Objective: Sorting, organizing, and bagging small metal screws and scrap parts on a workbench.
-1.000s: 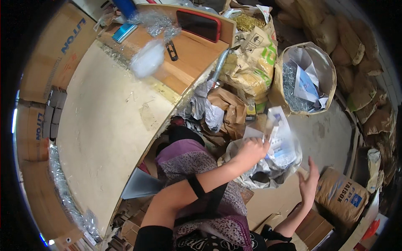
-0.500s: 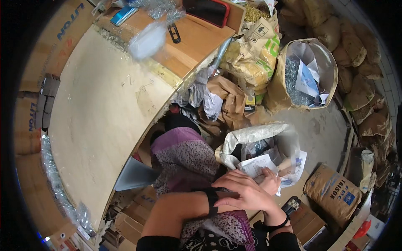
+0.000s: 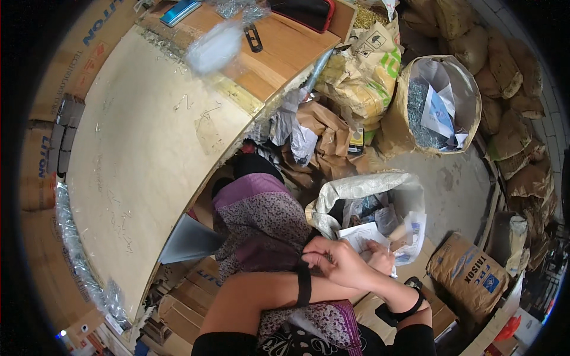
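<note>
My left arm crosses my lap, a black strap (image 3: pixel 304 283) round its forearm. My right hand (image 3: pixel 344 261) reaches across this forearm, its thumb and fingers pinched at the strap's upper end. Beyond it, my left hand (image 3: pixel 381 260) shows in part, its fingers loosely bent and apart, next to papers (image 3: pixel 359 236) at the mouth of a white woven sack (image 3: pixel 338 188). I see nothing held in that hand. Another black strap with a small dark device (image 3: pixel 386 314) circles my right wrist.
Left stands a pale wooden table (image 3: pixel 148 130), with a wooden board (image 3: pixel 273 65) bearing a red-edged phone (image 3: pixel 309 13), a blue box (image 3: pixel 180 12) and a clear plastic bag (image 3: pixel 217 47). Right are an open paper sack (image 3: pixel 395 118), stacked brown sacks (image 3: pixel 496 65) and a folded brown bag (image 3: pixel 468 267).
My right hand has gone from lying spread over my left forearm to pinching the strap, which has shifted slightly. My left hand stays by the papers. The view has shifted a little.
</note>
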Demonstrator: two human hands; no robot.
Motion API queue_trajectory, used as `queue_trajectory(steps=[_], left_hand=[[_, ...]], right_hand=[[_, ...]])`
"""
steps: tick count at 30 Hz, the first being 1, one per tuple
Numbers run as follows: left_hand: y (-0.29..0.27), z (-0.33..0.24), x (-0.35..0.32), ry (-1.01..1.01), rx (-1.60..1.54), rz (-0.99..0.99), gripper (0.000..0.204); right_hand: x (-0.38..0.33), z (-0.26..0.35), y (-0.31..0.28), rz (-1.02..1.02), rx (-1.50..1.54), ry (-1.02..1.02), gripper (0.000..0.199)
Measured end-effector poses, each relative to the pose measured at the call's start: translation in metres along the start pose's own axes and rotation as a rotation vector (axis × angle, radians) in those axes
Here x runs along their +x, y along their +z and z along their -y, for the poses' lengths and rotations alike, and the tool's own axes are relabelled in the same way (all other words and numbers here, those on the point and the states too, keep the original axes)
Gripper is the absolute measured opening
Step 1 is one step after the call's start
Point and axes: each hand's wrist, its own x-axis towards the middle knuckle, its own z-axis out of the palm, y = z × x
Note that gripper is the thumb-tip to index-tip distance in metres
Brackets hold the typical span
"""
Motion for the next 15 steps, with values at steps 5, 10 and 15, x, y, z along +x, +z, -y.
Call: queue_trajectory(steps=[5, 10, 15], left_hand=[[0.006, -0.006, -0.004, 0.016, -0.027, -0.014, 0.033], [0.0, -0.005, -0.007, 0.056, -0.03, -0.015, 0.031], [0.0, -0.005, -0.01, 0.058, -0.048, -0.02, 0.03]], right_hand=[[0.006, -0.019, 0.004, -0.081, -0.047, 0.164, 0.009], [0.015, -0.045, 0.005, -0.117, -0.146, 0.266, 0.011], [0.012, -0.022, -0.001, 0.074, 0.072, 0.125, 0.013]])
